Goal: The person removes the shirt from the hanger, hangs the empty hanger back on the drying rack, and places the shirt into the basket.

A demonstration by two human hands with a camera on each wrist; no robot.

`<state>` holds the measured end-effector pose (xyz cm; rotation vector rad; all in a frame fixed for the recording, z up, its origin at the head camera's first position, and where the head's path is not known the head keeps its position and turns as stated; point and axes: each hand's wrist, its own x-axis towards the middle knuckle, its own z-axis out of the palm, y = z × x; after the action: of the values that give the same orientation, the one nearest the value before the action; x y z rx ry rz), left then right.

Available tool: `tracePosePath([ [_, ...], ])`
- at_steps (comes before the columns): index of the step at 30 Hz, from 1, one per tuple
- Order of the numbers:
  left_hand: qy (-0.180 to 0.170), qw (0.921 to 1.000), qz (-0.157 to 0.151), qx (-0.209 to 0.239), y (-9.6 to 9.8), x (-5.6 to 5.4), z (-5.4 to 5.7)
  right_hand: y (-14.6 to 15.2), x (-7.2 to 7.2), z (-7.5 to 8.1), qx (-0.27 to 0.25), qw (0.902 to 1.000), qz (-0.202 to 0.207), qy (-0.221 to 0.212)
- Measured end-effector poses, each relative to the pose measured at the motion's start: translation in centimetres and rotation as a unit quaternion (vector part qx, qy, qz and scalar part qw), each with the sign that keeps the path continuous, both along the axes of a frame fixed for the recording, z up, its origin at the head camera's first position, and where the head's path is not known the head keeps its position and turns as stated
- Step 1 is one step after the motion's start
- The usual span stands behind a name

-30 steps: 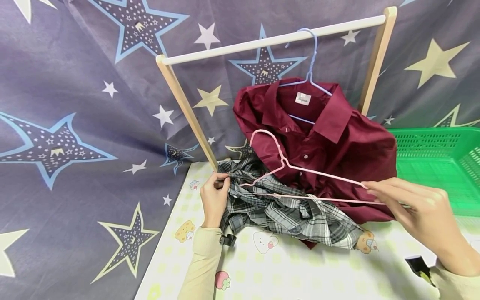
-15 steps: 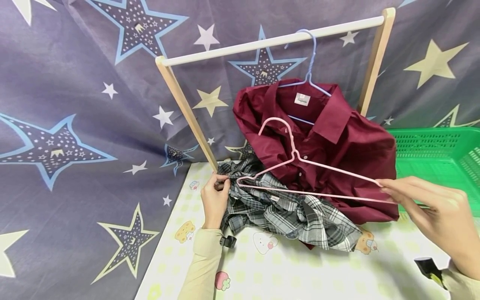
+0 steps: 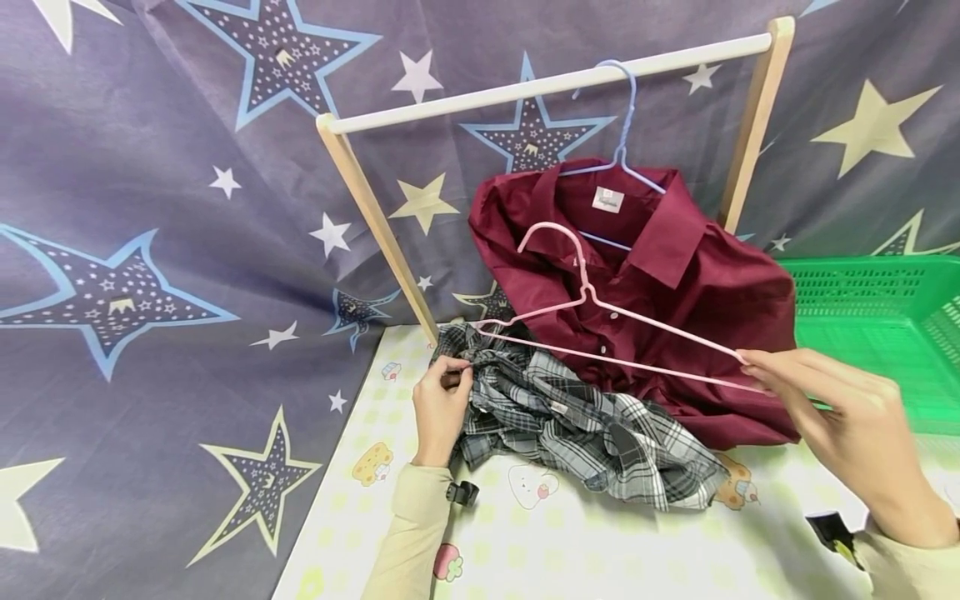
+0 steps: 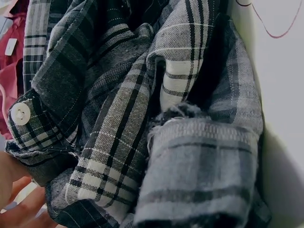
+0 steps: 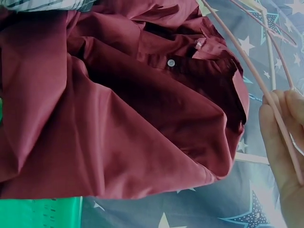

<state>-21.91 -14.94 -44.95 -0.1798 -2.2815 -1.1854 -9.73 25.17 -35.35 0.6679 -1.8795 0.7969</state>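
Observation:
A grey and black plaid shirt [image 3: 577, 433] lies bunched on the table, a white button showing on it in the left wrist view. My left hand [image 3: 442, 404] pinches its edge near the left post of the rack. In my right hand [image 3: 840, 417] is the right end of a pink hanger [image 3: 660, 323], held between thumb and fingers. The hanger's hook points up and left, and its far left end overlaps the plaid cloth close to my left hand. Behind it, a dark red shirt [image 3: 712, 325] hangs on a blue hanger [image 3: 626, 125].
A small rack with a white bar [image 3: 465, 102] and wooden posts stands at the back, bearing the blue hanger. To the right sits a green basket [image 3: 855, 292]. A star-patterned curtain [image 3: 225, 350] covers the back and left. The tabletop [image 3: 570, 558] has a printed cloth.
The pink hanger first rose and shifted right, then its left end swung up and away over the plaid shirt. My left hand moved slightly right and nearer, keeping its pinch on the cloth.

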Motion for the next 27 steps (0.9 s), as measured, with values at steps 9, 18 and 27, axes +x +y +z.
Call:
tracePosePath([
  [9, 0.012, 0.9997, -0.019, 0.013, -0.3, -0.1, 0.0, -0.4, -0.4, -0.3, -0.003, 1.0000, 0.009, -0.002],
  [18, 0.050, 0.9977, -0.020, 0.042, -0.9, -0.6, 1.0, -0.6, -0.5, -0.5, 0.005, 1.0000, 0.004, -0.001],
  [27, 0.083, 0.9947, 0.019, 0.057, -2.0, -2.2, 2.7, -1.3, -0.4, 0.1, 0.010, 0.9999, -0.006, 0.001],
])
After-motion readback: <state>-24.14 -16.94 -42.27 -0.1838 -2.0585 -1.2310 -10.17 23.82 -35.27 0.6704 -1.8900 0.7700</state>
